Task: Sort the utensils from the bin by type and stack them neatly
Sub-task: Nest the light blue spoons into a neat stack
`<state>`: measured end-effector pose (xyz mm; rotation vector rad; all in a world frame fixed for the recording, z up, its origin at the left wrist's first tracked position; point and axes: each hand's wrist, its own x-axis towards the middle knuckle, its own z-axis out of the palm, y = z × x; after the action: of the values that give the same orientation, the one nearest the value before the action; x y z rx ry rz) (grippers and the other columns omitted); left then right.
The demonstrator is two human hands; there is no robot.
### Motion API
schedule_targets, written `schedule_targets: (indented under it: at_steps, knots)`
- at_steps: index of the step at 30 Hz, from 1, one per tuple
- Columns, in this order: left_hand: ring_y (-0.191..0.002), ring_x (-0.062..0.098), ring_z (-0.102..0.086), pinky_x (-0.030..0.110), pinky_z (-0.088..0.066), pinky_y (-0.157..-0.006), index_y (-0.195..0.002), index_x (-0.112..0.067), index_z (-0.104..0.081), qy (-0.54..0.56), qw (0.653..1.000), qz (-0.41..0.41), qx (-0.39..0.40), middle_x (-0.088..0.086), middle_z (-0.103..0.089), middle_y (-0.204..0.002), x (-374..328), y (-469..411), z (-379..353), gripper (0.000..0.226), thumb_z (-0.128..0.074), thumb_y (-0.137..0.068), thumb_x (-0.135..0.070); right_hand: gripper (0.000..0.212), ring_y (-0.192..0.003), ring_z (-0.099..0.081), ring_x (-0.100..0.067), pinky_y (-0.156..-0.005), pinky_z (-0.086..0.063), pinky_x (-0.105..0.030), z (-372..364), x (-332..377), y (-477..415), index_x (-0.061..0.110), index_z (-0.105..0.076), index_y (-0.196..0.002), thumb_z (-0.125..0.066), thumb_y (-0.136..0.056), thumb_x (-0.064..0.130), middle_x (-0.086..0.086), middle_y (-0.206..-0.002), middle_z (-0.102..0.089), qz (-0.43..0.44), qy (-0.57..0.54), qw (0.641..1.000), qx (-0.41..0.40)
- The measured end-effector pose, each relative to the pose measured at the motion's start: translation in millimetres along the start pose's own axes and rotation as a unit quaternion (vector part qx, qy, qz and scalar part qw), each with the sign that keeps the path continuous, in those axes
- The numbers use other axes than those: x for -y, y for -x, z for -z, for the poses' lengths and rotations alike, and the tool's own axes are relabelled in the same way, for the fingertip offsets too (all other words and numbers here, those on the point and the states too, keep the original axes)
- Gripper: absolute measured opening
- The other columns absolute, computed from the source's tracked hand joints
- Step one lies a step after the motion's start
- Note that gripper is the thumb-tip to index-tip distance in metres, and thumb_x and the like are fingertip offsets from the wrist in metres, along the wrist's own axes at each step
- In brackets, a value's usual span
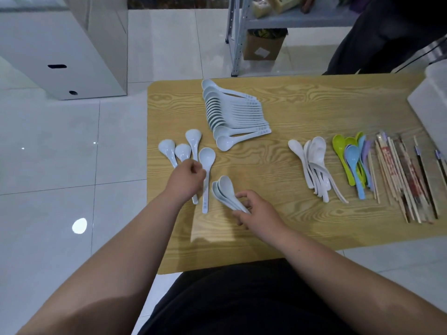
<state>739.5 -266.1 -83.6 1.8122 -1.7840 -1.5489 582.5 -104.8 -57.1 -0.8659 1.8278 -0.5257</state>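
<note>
A wooden table (290, 105) stands on pale tiled floor, with a metal shelf (242, 32) and a cardboard box (263, 47) behind it. What looks like the white bin (433, 110) is cut off at the right edge. Your sorting already reads left to right. A long nested row (237, 112) of pale-blue spoons lies at the far middle, bowls tucked into one another so the row stays compact. A heap of white spoons (316, 165) lies to its right, then the coloured spoons (350, 160), then the chopsticks (406, 184) laid roughly parallel. Near the left edge four loose spoons (193, 139) fan out with bowls away from you and handles converging toward you, which puts all the handles under one reach. Your left hand (187, 181) sits over those handles with fingers curled down. Whether it actually grips one I cannot tell, since the hand hides the contact. Your right hand (260, 210) pinches the handle end of a small nested stack (225, 187) between thumb and fingers, bowls resting on the table and pointing away. Holding it by the handles leaves the bowls free to receive another spoon. You seem to be feeding the loose blue spoons into that stack, and it probably belongs with the long row afterwards. Keep the bowls facing the same way, or the nesting will jam and the stack will splay.
</note>
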Motion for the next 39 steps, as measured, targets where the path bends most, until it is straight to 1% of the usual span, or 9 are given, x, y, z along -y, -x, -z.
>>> schedule_targets:
  at_steps: [2, 6, 13, 16, 20, 24, 32, 36, 39]
  knots:
    - [-0.109, 0.027, -0.062, 0.032, -0.047, -0.082, -0.133, -0.016, -0.054, -0.146, 0.987, -0.062, -0.026, 0.007, -0.056, -0.130, -9, -22, -5, 0.041, -0.059, -0.093, -0.023, 0.036, -0.075, -0.072, -0.010, -0.079, -0.061, -0.040, 6, -8, 1, 0.035, -0.056, -0.121, -0.071, -0.090, 0.025, 0.005, -0.098, -0.070, -0.006, -0.018, 1.000, -0.002]
    - [-0.124, 0.034, -0.051, 0.044, -0.047, -0.094, -0.144, -0.013, -0.046, -0.320, 0.941, -0.109, -0.015, 0.014, -0.041, -0.146, -27, -61, -18, 0.048, -0.054, -0.097, -0.020, 0.035, -0.075, -0.073, -0.012, -0.075, -0.062, -0.040, 21, -16, 2, 0.029, -0.058, -0.121, -0.071, -0.091, 0.019, 0.002, -0.099, -0.070, -0.007, -0.054, 0.998, -0.004]
    - [-0.096, 0.032, -0.062, 0.037, -0.049, -0.071, -0.113, -0.013, -0.065, -0.373, 0.925, -0.076, -0.008, 0.013, -0.063, -0.110, -32, -75, -30, 0.024, -0.050, -0.098, -0.024, 0.037, -0.081, -0.073, -0.010, -0.080, -0.060, -0.039, 48, -25, -6, 0.030, -0.058, -0.123, -0.072, -0.091, 0.020, 0.006, -0.102, -0.069, -0.002, -0.078, 0.997, -0.001]
    - [-0.081, 0.027, -0.064, 0.034, -0.048, -0.064, -0.096, -0.013, -0.064, -0.286, 0.955, -0.081, -0.007, 0.010, -0.068, -0.090, -32, -53, -32, 0.012, -0.060, -0.093, -0.024, 0.036, -0.092, -0.068, -0.005, -0.086, -0.057, -0.033, 55, -27, -9, 0.037, -0.058, -0.122, -0.072, -0.090, 0.029, 0.011, -0.104, -0.069, 0.006, -0.057, 0.998, -0.017]
    - [-0.070, 0.022, -0.072, 0.042, -0.062, -0.072, -0.083, -0.016, -0.061, -0.060, 0.998, 0.003, 0.016, 0.006, -0.071, -0.082, -25, -12, -37, 0.011, -0.067, -0.086, -0.025, 0.033, -0.094, -0.064, -0.003, -0.083, -0.054, -0.029, 58, -17, -12, 0.038, -0.055, -0.124, -0.067, -0.093, 0.034, 0.015, -0.103, -0.065, 0.032, -0.039, 0.998, -0.023]
    - [-0.086, 0.029, -0.074, 0.039, -0.063, -0.070, -0.082, -0.009, -0.055, 0.202, 0.975, 0.084, 0.047, 0.017, -0.067, -0.094, -31, 20, -39, 0.019, -0.070, -0.088, -0.018, 0.031, -0.087, -0.070, -0.009, -0.080, -0.059, -0.040, 49, -4, -11, 0.034, -0.055, -0.123, -0.065, -0.094, 0.029, 0.012, -0.106, -0.062, 0.039, -0.052, 0.998, -0.005]
    - [-0.094, 0.037, -0.071, 0.047, -0.060, -0.082, -0.107, 0.000, -0.061, 0.314, 0.937, 0.132, 0.076, 0.022, -0.070, -0.105, -37, 41, -29, 0.043, -0.054, -0.083, -0.034, 0.038, -0.078, -0.075, -0.017, -0.065, -0.060, -0.034, 27, 23, 3, 0.029, -0.054, -0.118, -0.077, -0.088, 0.022, 0.004, -0.112, -0.068, 0.029, -0.155, 0.986, 0.046]
    - [-0.100, 0.039, -0.064, 0.051, -0.050, -0.096, -0.104, -0.015, -0.054, 0.342, 0.928, 0.097, 0.113, 0.013, -0.059, -0.101, -37, 51, -23, 0.056, -0.060, -0.073, -0.060, 0.037, -0.077, -0.075, -0.021, -0.068, -0.062, -0.040, 10, 35, 11, 0.028, -0.055, -0.113, -0.077, -0.087, 0.015, -0.001, -0.112, -0.067, 0.042, -0.159, 0.986, 0.041]
    - [-0.105, 0.024, -0.065, 0.047, -0.054, -0.097, -0.112, -0.016, -0.059, 0.378, 0.916, 0.035, 0.132, 0.006, -0.063, -0.110, -33, 55, -19, 0.056, -0.076, -0.071, -0.050, 0.035, -0.073, -0.075, -0.022, -0.070, -0.063, -0.043, 2, 42, 18, 0.028, -0.057, -0.109, -0.077, -0.086, 0.012, -0.002, -0.105, -0.069, 0.042, -0.145, 0.988, 0.021]
